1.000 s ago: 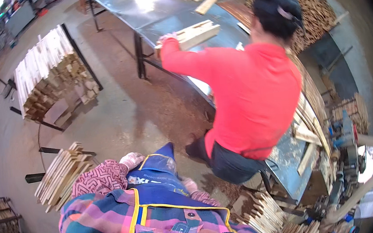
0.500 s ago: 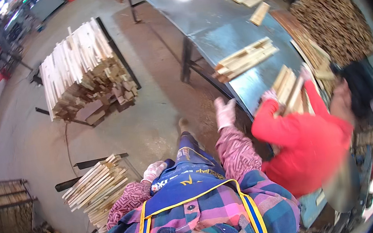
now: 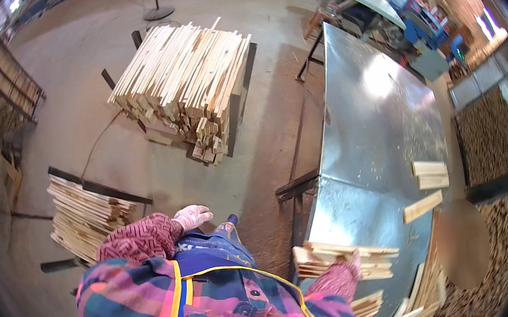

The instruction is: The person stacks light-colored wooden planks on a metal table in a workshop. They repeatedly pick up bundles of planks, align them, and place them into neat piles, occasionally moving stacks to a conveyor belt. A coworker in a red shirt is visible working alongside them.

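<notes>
My left hand [image 3: 193, 216], in a pale knitted glove, is held out in front of my apron with its fingers stretched and nothing in them. At the near end of the metal-topped table [image 3: 361, 205], my right hand [image 3: 355, 264] reaches over a small pile of wooden slats [image 3: 317, 258]. Its glove overlaps the slats, but the fingers are too blurred to show whether they grip any. More wooden slats [image 3: 368, 309] lie just nearer to me, partly hidden by my right sleeve.
A big stack of slats [image 3: 186, 72] stands on the floor ahead, and a smaller stack [image 3: 86, 211] beside a dark metal bar at left. Loose short boards [image 3: 430, 175] lie on the table's right side. A tall wood pile [image 3: 499, 242] is at right, behind a blurred brown shape.
My view has swung to the right, so the table shows more fully. My right hand has moved from beside the table onto the slats. The co-worker's red sleeves are out of sight.
</notes>
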`<action>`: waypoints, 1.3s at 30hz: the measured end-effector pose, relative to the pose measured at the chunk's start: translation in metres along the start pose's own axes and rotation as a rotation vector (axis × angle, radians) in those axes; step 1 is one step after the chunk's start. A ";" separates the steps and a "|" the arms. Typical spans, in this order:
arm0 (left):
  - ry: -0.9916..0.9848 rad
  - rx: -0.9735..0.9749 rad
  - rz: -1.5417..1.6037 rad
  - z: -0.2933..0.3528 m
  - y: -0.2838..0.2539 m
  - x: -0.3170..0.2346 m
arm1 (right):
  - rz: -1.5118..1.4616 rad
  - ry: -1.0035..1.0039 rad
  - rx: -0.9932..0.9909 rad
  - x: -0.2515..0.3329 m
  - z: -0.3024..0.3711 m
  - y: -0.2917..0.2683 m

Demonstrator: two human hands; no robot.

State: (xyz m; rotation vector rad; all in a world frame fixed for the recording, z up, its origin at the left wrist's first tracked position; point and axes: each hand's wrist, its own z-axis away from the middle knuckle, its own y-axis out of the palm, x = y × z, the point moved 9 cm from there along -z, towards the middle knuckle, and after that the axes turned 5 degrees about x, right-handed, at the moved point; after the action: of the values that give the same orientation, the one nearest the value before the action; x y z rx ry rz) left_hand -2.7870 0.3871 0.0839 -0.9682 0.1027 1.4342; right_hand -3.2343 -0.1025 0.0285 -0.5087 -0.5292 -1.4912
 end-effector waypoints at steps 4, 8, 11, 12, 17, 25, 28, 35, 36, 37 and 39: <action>0.345 0.126 -0.251 -0.062 0.011 -0.100 | 0.029 -0.060 -0.399 0.023 0.141 0.055; 0.582 0.096 -0.194 -0.136 0.034 -0.291 | 0.281 -0.132 -0.320 0.042 0.082 0.043; 0.781 0.289 -0.409 -0.192 0.111 -0.400 | 0.743 -0.172 -0.555 0.019 0.035 -0.004; 0.811 0.366 -0.446 -0.199 0.151 -0.418 | 0.704 -0.144 -0.612 0.011 0.042 -0.013; 0.904 0.517 -0.450 -0.145 0.243 -0.422 | 0.496 -0.147 -0.490 -0.007 0.075 0.027; 0.678 0.436 -1.020 -0.106 0.158 -0.425 | 1.071 -0.717 -0.081 -0.089 0.064 0.100; 0.668 0.273 -1.093 -0.095 0.143 -0.431 | 0.286 -0.535 0.119 -0.126 0.045 0.093; 0.615 0.596 -0.583 -0.115 0.106 -0.419 | -0.552 -0.119 0.229 -0.066 0.121 0.151; 0.556 0.752 -0.588 -0.102 0.106 -0.423 | -0.665 -0.174 0.178 -0.051 0.143 0.159; 0.422 0.814 -0.397 -0.106 0.069 -0.406 | -0.577 -0.175 0.213 -0.019 0.145 0.186; 0.427 0.765 -0.287 -0.118 0.037 -0.378 | -0.476 -0.339 0.413 0.003 0.152 0.236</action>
State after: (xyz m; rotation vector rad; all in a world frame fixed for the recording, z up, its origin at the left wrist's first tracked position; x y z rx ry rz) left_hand -2.8381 0.0154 0.2159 -0.5939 0.7414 0.7913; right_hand -3.0012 -0.0064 0.1519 -0.3186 -1.2632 -1.6869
